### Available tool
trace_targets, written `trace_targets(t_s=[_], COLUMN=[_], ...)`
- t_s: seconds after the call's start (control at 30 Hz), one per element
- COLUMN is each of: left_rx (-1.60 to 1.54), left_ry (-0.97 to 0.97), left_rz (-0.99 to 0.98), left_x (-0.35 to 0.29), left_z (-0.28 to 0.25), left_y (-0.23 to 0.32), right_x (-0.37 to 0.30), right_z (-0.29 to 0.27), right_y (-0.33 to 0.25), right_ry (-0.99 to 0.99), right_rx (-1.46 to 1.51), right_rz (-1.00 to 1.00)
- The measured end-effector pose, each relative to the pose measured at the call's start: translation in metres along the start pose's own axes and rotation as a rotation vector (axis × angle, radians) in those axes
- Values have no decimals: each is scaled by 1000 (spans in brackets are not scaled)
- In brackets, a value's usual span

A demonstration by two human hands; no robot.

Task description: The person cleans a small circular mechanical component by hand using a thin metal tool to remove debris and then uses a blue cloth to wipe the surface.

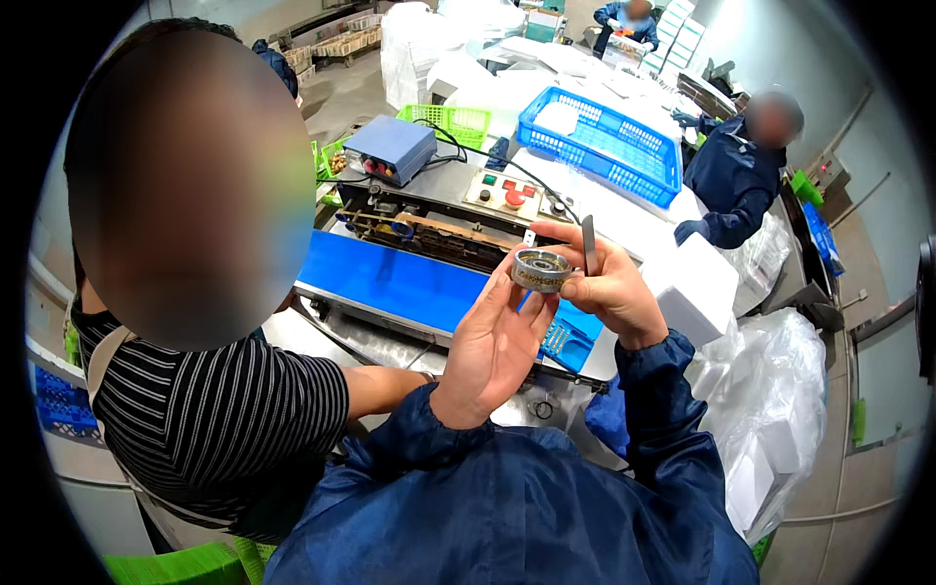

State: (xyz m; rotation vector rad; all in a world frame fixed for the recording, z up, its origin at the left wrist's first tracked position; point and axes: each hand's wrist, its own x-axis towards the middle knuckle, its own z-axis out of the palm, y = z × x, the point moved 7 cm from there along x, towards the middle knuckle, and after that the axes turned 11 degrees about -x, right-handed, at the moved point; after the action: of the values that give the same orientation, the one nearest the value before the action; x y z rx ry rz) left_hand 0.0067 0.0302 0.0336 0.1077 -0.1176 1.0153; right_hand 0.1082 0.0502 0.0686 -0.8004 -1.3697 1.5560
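Observation:
A small round metal wheel (543,273) with raised marks around its side is held up between my hands, above the machine's blue belt (380,283). My left hand (494,341) is palm up, its thumb and fingertips against the wheel's left side and underside. My right hand (614,292) pinches the right side, with the thumb at its rim. A flat grey metal strip (589,244), like a blade or spatula, stands up from between the right fingers; its lower end is hidden. Below the hands lies a small blue tray (577,336) with metal pieces in it.
At left a person in a striped shirt (253,419) stands close, reaching near my left forearm. Behind the belt are a control panel (507,195) with a red button and a blue-grey box (390,148). A blue crate (600,146) and a co-worker (736,171) are farther right.

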Motion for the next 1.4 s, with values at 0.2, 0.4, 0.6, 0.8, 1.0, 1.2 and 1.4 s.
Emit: trace_targets(t_s=[0.2,0.4,0.6,0.8,1.0,1.2,1.4], left_rx=[68,94,79,69,96,101,111], left_ry=[-14,-8,-7,-13,-24,-34,-23], left_rz=[19,30,34,40,47,41,26], left_x=[-6,-11,-15,-17,-19,-18,-18], left_z=[8,12,14,16,19,19,19], left_y=[3,5,4,1,0,2,3], right_x=[-1,-2,-4,-9,-7,-6,-5], right_z=[6,15,21,26,19,20,22], right_y=[-5,-8,-11,-18,-10,-11,-12], right_ry=[-4,8,-9,-21,-39,-47,-31], right_rx=[-47,-38,-40,-35,11,19,10], right_rz=[-12,-18,-27,-17,-40,-50,-68])
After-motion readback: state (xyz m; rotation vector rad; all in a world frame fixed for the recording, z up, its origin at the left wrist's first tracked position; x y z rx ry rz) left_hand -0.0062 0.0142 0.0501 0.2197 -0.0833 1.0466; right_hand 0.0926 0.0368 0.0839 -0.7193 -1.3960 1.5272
